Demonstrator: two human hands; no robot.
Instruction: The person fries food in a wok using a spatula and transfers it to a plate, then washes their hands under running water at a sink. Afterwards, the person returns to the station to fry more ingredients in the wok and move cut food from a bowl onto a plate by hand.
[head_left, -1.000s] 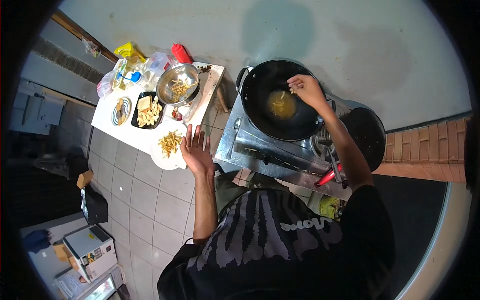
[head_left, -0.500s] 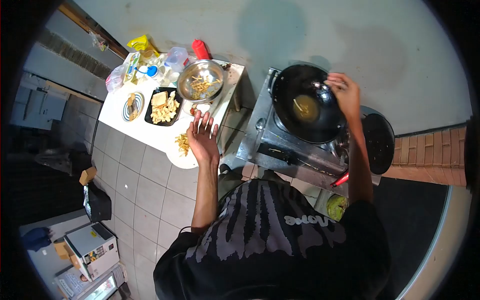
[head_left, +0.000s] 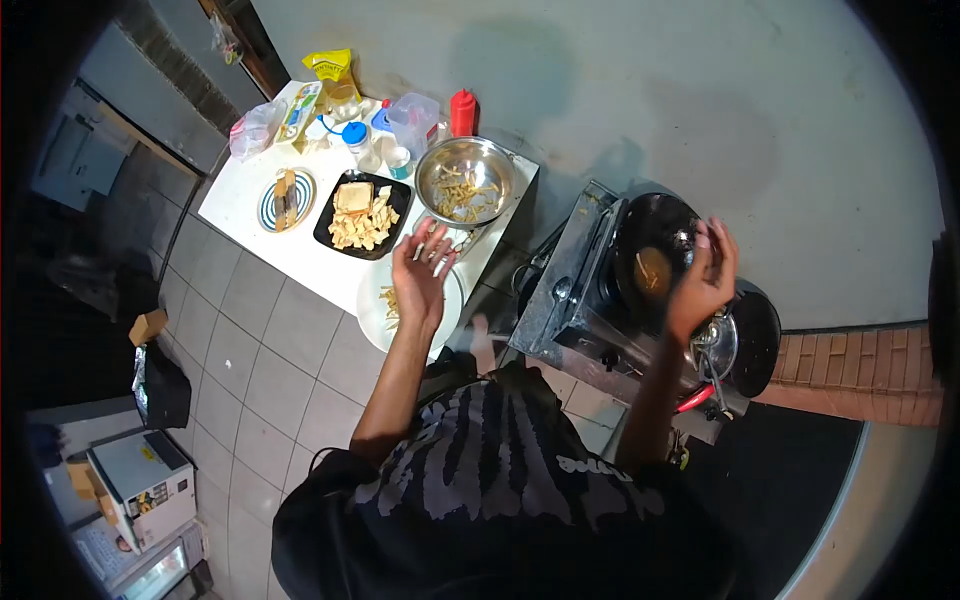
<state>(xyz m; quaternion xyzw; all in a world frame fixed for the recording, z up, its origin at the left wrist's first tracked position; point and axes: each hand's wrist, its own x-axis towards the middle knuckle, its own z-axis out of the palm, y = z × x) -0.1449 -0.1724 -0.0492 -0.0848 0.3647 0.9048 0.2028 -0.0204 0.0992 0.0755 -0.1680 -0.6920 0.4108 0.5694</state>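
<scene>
My left hand (head_left: 420, 285) is open, palm up with fingers apart, above a white plate (head_left: 448, 312) of pale fries (head_left: 390, 300); it holds nothing. My right hand (head_left: 704, 285) hangs over the right side of a black wok (head_left: 645, 215), its fingers loosely bent and apart, with nothing visible in them. The hand and forearm hide part of the wok. Brownish oil (head_left: 655, 272) lies in the wok with a few thin fries in it. Beyond my left hand, a steel bowl (head_left: 465, 158) holds more fries.
The wok sits on a metal stove (head_left: 545, 335) bearing a spoon (head_left: 562, 288). A black lid (head_left: 762, 335) and red handle (head_left: 697, 399) are at right. The white table (head_left: 240, 185) carries a black tray (head_left: 328, 215) of bread pieces, a striped plate (head_left: 267, 215) and a red bottle (head_left: 463, 113).
The view has shifted, so the table and wok sit further right and lower. My right hand has moved nearer my body from the wok's far edge, its fingers now looser. My left hand stays open.
</scene>
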